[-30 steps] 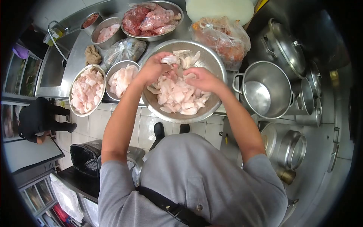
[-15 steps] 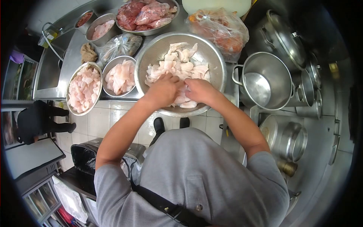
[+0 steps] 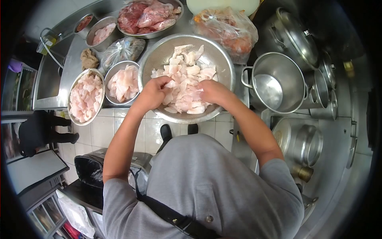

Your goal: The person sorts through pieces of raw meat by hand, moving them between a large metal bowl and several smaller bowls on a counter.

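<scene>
Pale pink slices of raw meat [image 3: 185, 89] lie heaped in a wide steel colander [image 3: 153, 59] in front of me. My left hand [image 3: 153, 93] is over its left side, fingers curled onto slices at the edge of the heap. On the right, my right hand [image 3: 215, 93] has its fingers bent into the heap, the tips partly hidden by meat. To the left are a small steel bowl [image 3: 138, 79] of pale slices [image 3: 122, 83] and an oval dish [image 3: 101, 104] piled with similar pieces [image 3: 85, 96].
Behind the colander stand a bowl of red meat [image 3: 149, 18] and a plastic bag of orange-red food [image 3: 227, 34]. A tied bag [image 3: 123, 51] lies left. A deep steel pot [image 3: 278, 81] is at right, near lidded pots. Another person [image 3: 39, 129] bends at far left.
My hands have moved apart: the left shifted left to the heap's edge, the right slightly right. More of the heap's middle shows. The whole view has shifted slightly.
</scene>
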Available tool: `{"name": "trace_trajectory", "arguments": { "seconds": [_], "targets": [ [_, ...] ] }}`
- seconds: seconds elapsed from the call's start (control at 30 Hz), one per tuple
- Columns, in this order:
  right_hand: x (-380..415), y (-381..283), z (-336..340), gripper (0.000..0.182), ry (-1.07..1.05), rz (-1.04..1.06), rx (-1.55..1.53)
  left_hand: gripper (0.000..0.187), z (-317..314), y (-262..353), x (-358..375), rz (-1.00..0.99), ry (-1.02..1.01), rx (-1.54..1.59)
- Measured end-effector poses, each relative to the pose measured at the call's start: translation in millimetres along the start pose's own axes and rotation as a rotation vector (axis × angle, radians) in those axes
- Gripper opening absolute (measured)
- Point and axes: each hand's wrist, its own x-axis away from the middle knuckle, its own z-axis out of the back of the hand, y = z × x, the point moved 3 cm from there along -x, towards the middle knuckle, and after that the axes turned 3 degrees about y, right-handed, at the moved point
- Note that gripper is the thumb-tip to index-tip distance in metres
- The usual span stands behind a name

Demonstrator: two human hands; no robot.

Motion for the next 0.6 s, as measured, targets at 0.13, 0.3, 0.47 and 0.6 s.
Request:
{"name": "trace_trajectory", "arguments": {
  "seconds": [0.13, 0.3, 0.47, 0.6],
  "targets": [
    [-4, 3, 19, 0.035, -0.034, 0.002, -0.125, 0.02, 0, 0, 3, 0.17, -0.153, 0.128],
    [-5, 20, 27, 0.032, -0.091, 0.02, -0.308, 0.018, -19, 3, -30, -0.253, -0.04, -0.35],
    [-16, 2, 34, 0.031, -0.061, -0.028, -0.162, 0.02, -39, -7, -53, -0.426, -0.162, -0.983],
    [-62, 26, 22, 0.032, 0.316, -0.025, -0.025, 0.019, -28, -33, -66, -0.278, -0.242, -0.932]
  ]
}}
